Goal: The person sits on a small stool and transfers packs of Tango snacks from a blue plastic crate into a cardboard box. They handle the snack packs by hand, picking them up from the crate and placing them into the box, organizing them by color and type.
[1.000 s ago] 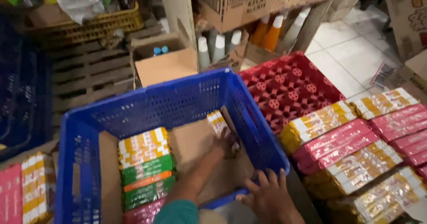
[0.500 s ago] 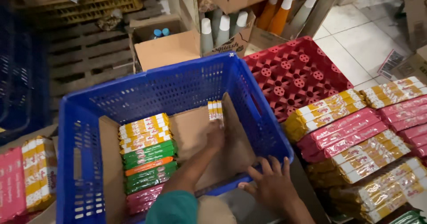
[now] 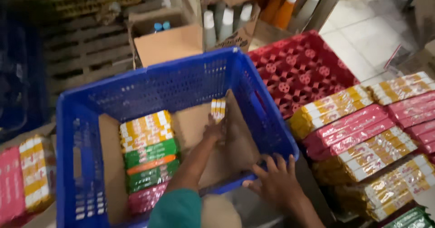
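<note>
— Wooden pallets [image 3: 77,51] and open cardboard boxes of bottles [image 3: 226,19] fill the background, with a red plastic crate [image 3: 299,69] beside them. Where are the hands?

— Left hand [image 3: 214,130] is reaching down into the blue basket [image 3: 149,90], which is lined with brown cardboard [image 3: 195,124]. Its fingers are closed on the lower end of a yellow-and-white packet [image 3: 218,109], which stands upright just above the hand, near the basket's right wall.

— And the other one?

— Right hand [image 3: 274,182] is spread open, fingers splayed, at the basket's near right corner (whether it touches the rim I cannot tell). It holds nothing.

— Anything else in the basket?

— A row of flat packets [image 3: 148,158] lies along the left half, well apart from the held one: yellow, then green, orange, green and pink. More stacks of yellow and pink packets [image 3: 362,124] lie outside, to the right.
</note>
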